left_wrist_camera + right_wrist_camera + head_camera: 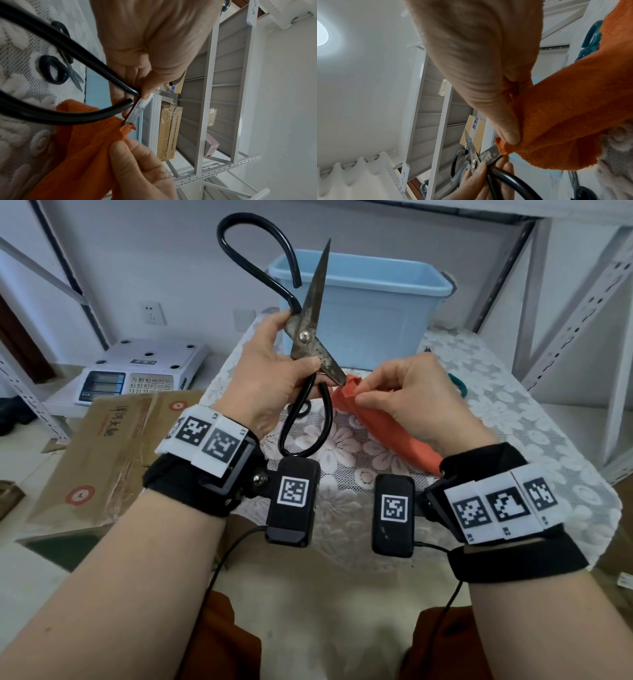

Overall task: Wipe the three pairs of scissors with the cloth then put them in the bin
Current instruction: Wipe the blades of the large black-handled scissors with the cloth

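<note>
A left hand (274,371) grips wide-open scissors (310,337) above the lace tablecloth (513,412), in front of the blue bin (363,302). The right hand (411,398) pinches an orange cloth (394,433) against the lower blade tip. Smaller scissors (58,67) lie near the bin.

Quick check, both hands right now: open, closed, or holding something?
Left hand: closed, gripping the large black-handled scissors near the pivot, blades spread.
Right hand: closed, pinching the orange cloth at the lower blade's tip.
</note>
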